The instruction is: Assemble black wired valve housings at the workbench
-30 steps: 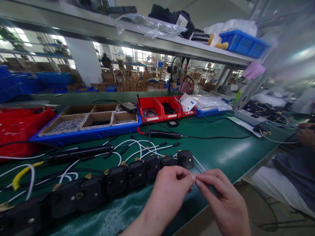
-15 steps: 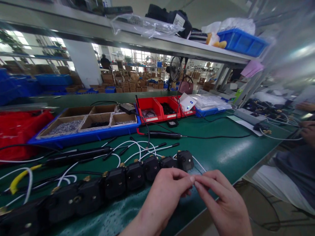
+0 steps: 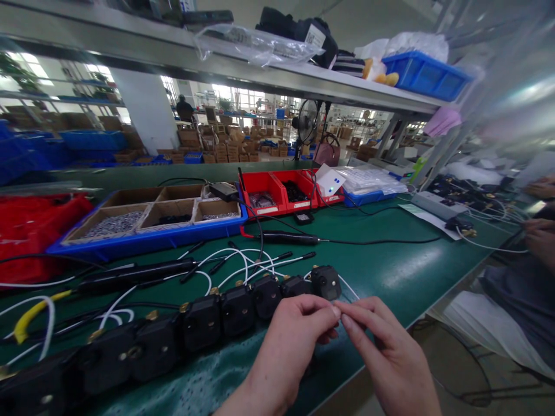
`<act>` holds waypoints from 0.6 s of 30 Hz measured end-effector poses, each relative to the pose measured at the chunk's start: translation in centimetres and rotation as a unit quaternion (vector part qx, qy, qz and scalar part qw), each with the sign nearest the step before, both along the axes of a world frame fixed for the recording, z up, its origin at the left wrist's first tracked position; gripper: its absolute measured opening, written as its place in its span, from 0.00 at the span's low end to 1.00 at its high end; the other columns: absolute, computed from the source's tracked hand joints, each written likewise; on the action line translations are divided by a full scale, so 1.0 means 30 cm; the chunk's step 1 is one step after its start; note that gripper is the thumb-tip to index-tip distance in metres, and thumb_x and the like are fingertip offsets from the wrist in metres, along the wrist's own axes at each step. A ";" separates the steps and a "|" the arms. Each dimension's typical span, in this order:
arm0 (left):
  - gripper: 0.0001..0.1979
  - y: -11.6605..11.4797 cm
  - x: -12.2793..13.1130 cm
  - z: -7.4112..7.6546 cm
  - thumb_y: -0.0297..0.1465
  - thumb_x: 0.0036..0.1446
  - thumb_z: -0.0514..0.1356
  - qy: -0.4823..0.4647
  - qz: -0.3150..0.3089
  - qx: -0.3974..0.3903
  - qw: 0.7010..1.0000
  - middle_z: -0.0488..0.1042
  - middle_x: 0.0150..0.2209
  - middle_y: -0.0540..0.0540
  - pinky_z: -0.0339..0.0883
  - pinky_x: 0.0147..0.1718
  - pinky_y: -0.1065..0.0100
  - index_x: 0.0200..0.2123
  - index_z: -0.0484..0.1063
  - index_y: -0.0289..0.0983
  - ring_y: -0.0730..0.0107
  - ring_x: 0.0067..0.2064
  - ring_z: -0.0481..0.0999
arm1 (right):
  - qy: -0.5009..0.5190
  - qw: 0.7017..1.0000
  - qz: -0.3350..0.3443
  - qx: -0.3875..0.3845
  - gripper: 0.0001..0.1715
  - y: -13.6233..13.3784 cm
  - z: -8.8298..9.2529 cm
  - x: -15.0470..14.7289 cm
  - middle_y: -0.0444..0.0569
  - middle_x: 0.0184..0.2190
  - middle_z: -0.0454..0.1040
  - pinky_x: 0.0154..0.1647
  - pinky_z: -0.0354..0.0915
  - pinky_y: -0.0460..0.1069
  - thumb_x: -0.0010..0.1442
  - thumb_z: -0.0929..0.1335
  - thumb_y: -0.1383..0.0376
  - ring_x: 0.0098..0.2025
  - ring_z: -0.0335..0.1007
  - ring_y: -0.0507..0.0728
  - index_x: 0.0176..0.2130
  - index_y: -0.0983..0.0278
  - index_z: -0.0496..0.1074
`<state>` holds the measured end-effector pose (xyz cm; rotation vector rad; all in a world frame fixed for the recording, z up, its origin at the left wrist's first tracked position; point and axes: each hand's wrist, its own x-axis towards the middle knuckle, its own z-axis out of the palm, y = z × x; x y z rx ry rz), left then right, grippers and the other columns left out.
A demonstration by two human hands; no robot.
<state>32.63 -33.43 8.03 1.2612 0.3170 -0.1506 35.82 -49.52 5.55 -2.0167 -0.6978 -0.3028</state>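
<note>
My left hand (image 3: 299,338) and my right hand (image 3: 384,344) meet fingertip to fingertip above the front edge of the green bench. Both are closed in a pinch; whatever lies between the fingertips is too small or too hidden to name. Just behind the fingers stands a black housing (image 3: 326,282) with a white cable leading off it. It ends a row of several similar black housings (image 3: 202,321) with brass fittings, running toward the lower left. White cables with black tips (image 3: 260,254) lie behind the row.
A black electric screwdriver (image 3: 288,237) and another black tool (image 3: 139,274) lie on the bench (image 3: 373,266). Behind them are a blue tray (image 3: 151,238) of small parts and red bins (image 3: 264,190). A shelf (image 3: 359,84) hangs above. Another person's hands (image 3: 540,237) show at right.
My hands stay pinched together at nearly the same spot, with only a slight shift of the fingers. The other person's hands at right have moved a little.
</note>
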 end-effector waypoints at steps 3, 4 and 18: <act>0.10 -0.001 0.002 -0.005 0.35 0.50 0.66 -0.001 0.002 -0.046 0.999 0.75 0.26 0.48 0.62 0.35 0.69 0.27 0.78 0.33 0.72 0.31 0.70 | 0.021 1.000 0.006 0.006 0.12 0.001 0.001 0.000 0.45 0.39 0.77 0.38 0.73 0.43 0.70 0.68 0.60 0.39 0.77 0.52 0.49 0.53 0.80; 0.10 -0.002 0.002 -0.007 0.35 0.49 0.66 -0.001 0.000 -0.060 0.998 0.75 0.27 0.48 0.63 0.35 0.69 0.27 0.78 0.33 0.72 0.32 0.70 | 0.025 1.000 0.004 0.013 0.11 0.002 0.001 0.001 0.45 0.39 0.77 0.38 0.73 0.43 0.69 0.69 0.59 0.39 0.77 0.53 0.49 0.53 0.80; 0.09 0.053 0.044 0.053 0.31 0.46 0.59 -0.004 -0.059 0.211 0.976 0.71 0.22 0.50 0.58 0.30 0.66 0.24 0.79 0.36 0.69 0.28 0.67 | -0.042 0.999 0.018 -0.009 0.06 0.011 0.035 0.041 0.43 0.34 0.76 0.35 0.69 0.45 0.65 0.71 0.64 0.36 0.75 0.53 0.36 0.55 0.79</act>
